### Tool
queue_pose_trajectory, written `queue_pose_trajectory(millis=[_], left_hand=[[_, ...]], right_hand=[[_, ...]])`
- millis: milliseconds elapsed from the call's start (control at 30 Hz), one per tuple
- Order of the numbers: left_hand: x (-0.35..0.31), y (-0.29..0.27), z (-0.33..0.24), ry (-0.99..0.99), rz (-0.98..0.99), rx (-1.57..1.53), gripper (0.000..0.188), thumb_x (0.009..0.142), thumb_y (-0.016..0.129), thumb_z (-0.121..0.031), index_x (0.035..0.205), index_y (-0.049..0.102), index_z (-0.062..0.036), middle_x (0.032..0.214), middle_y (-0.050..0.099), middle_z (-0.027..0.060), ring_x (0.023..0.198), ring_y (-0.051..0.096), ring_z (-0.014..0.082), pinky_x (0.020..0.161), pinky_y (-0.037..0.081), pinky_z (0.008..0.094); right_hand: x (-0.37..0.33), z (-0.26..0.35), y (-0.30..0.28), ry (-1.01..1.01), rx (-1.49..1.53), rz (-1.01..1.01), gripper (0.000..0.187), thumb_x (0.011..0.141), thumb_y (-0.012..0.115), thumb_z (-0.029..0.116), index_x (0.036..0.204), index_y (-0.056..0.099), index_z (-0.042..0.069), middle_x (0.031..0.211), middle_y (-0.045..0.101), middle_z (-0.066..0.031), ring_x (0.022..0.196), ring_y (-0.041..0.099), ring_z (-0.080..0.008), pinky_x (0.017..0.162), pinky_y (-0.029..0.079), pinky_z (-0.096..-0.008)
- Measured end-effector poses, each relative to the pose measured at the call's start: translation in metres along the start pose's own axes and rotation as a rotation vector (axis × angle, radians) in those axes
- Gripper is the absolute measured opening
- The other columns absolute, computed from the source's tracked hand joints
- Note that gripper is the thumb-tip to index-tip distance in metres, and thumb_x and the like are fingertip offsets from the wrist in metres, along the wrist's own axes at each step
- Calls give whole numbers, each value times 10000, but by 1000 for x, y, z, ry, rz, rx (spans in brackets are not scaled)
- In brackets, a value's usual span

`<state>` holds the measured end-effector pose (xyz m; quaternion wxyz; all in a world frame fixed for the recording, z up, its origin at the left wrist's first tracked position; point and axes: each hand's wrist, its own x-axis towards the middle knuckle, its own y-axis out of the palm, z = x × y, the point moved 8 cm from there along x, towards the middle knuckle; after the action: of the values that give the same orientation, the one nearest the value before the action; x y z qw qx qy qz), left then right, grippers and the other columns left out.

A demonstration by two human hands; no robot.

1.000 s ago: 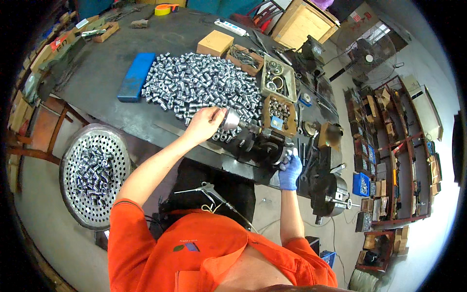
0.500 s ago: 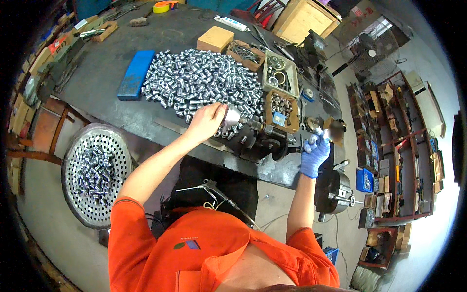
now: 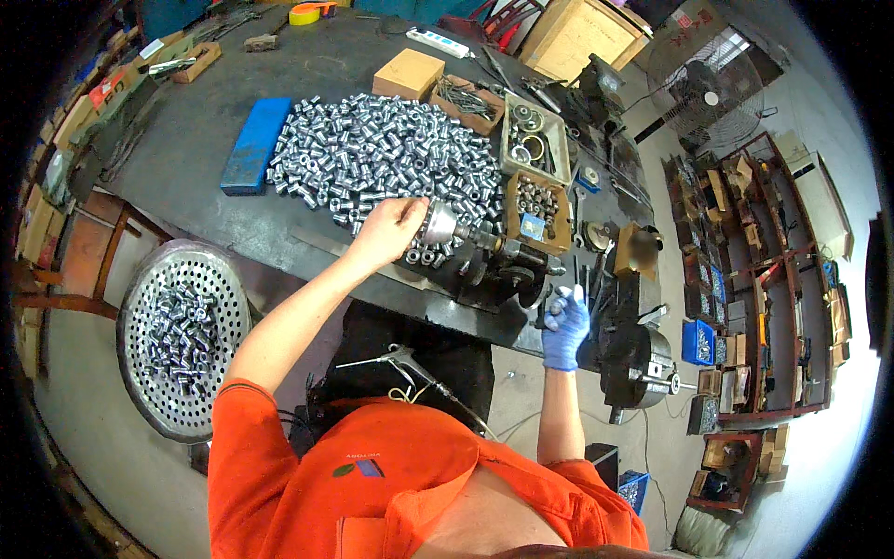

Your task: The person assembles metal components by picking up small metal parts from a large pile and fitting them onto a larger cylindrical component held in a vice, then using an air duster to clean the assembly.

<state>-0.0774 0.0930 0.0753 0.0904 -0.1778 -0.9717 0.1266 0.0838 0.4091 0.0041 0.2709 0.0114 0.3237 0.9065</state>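
Observation:
My left hand (image 3: 389, 231), bare, is closed at the left end of a cone-shaped metal chuck (image 3: 440, 225). Its palm hides whatever lies at the chuck's mouth. The chuck lies sideways on a dark bench-mounted spindle fixture (image 3: 507, 265) with round wheels, near the table's front edge. Just right of the fixture, my right hand (image 3: 566, 328) wears a blue glove, its fingers curled; what they hold is hidden. Behind my left hand spreads a big heap of short shiny metal sleeves (image 3: 386, 154), some of them close under the chuck.
A blue box (image 3: 254, 147) borders the heap on the left. Behind the fixture are a wooden tray of small parts (image 3: 538, 210) and a bin of rings (image 3: 518, 149). A perforated metal basin (image 3: 135, 349) with sleeves stands at left; an air gun (image 3: 400, 359) lies below the table edge.
My right hand has moved left and toward me, from beyond the fixture's right end to just beside its wheel. My left hand stays at the chuck, barely shifted.

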Motion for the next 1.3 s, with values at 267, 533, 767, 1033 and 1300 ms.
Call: queue_pose_trajectory(millis=[267,533,767,1033,1300], left_hand=[[-1,0,2,-133,82,-216,419,902,471,-328,649,531,2,459,446,10,346,411,91,348,326,261],[-6,-5,5,-198,105,-217,403,917,449,-332,681,529,-15,525,455,-4,384,412,73,364,324,230],[-17,-29,16,-297,15,-261,399,891,477,-325,629,493,-24,521,457,-1,403,429,78,370,341,237],[-120,-183,103,-488,-369,-36,335,894,485,-321,762,540,-19,547,462,-2,417,433,87,368,334,229],[-281,-335,125,-547,-625,1172,232,775,563,-212,862,573,3,741,611,198,660,604,343,624,466,407]], right_hand=[[88,20,20,-237,-354,-259,204,819,639,244,735,597,63,595,537,28,454,455,-46,383,304,-185],[20,84,79,-432,-133,-3,250,881,536,268,870,575,22,552,465,19,399,363,-35,339,281,-182],[-27,39,21,-306,-105,22,302,850,587,291,847,565,-11,544,486,-12,413,411,-63,328,302,-190],[45,-13,8,-76,-8,-19,224,883,514,229,757,557,49,540,469,32,403,398,-53,346,270,-180],[34,-16,21,9,45,81,234,892,511,249,802,552,38,575,467,37,419,391,-43,348,261,-171]])
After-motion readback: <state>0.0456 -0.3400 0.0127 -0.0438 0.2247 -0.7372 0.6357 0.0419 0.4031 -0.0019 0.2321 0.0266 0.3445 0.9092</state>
